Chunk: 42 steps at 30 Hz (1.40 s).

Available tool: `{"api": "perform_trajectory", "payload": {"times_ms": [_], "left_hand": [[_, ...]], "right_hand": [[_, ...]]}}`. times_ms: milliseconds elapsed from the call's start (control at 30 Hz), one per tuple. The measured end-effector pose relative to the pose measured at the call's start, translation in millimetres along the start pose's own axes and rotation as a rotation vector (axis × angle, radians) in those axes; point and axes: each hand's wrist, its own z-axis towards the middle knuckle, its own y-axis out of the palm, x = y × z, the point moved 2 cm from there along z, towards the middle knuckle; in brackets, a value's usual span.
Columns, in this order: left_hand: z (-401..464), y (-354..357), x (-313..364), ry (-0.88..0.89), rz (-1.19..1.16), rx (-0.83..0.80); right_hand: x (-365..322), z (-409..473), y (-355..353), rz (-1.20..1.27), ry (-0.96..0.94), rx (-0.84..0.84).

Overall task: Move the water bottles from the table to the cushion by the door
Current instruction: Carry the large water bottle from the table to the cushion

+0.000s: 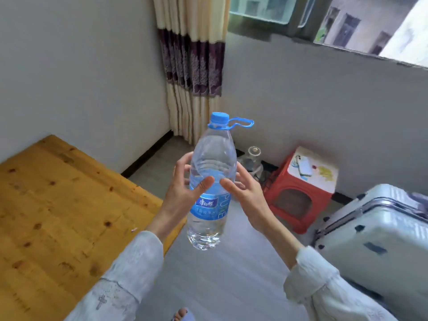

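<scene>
1. Clear plastic, ribbed, with water inside: the water bottle (212, 181) carries a blue cap, a blue carry loop sticking out to the right from its neck, and a blue label with white lettering round its middle.
2. I see it upright, tilted slightly, in mid-air over the grey floor (220, 286), between both hands and in front of the body.
3. My left hand (185, 188) is on the bottle's left side, thumb laid across the front just above the label, fingers reaching round behind; it looks like a loose hold.
4. My right hand (243, 191) is at the bottle's right side with fingers spread and nearly straight, thumb tip near the front of the bottle; I cannot tell whether it presses the plastic or sits just off it.
5. Both sleeves are pale and lightly patterned.
6. A knotty wooden table (58, 216) fills the lower left, against a white wall.
7. A cream and purple curtain (192, 66) hangs in the corner, beside a window (347, 24).
8. On the right stand a red stool (298, 193) with papers on top and a silver suitcase (379, 232); a glass jar (253, 158) sits on the floor behind the bottle.
</scene>
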Motion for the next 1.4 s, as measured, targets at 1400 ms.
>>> {"api": "perform_trajectory", "payload": {"times_ms": [1400], "left_hand": [[-586.8,1063.3,315.3,0.283,-0.298,-1.993]], "right_hand": [[-26.5,-907.2,-733.2,-0.047,-0.045,2.011]]}}
